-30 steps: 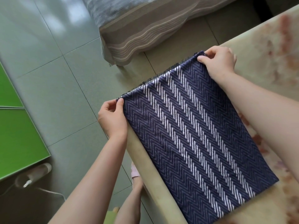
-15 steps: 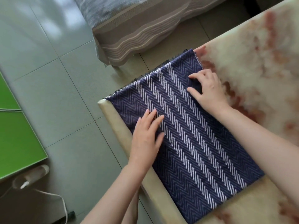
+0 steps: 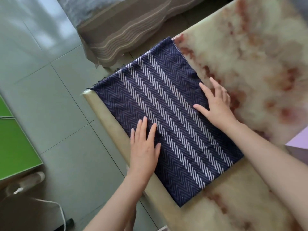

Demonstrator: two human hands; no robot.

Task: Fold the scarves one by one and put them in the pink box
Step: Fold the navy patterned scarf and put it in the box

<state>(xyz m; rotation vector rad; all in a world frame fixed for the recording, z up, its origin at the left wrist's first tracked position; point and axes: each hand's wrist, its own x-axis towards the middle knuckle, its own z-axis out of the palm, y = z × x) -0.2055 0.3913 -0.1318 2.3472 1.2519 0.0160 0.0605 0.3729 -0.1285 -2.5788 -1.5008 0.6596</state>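
A navy scarf (image 3: 160,104) with white herringbone stripes lies folded flat at the corner of the marbled table (image 3: 250,55). My left hand (image 3: 144,147) presses flat on the scarf's near-left edge, fingers straight. On the scarf's right edge my right hand (image 3: 215,102) lies with fingers spread, partly over the tabletop. A corner of the pink box (image 3: 298,144) shows at the right edge of the frame.
The table's rounded front edge (image 3: 115,129) runs along the scarf's left side, above a grey tiled floor (image 3: 50,97). A striped bedspread (image 3: 120,30) hangs at the top. A green panel (image 3: 15,144) and a white cable (image 3: 55,205) are at the left.
Both hands let go of the scarf's far corners, laid it flat on the table, and slid toward me along the fabric, smoothing it.
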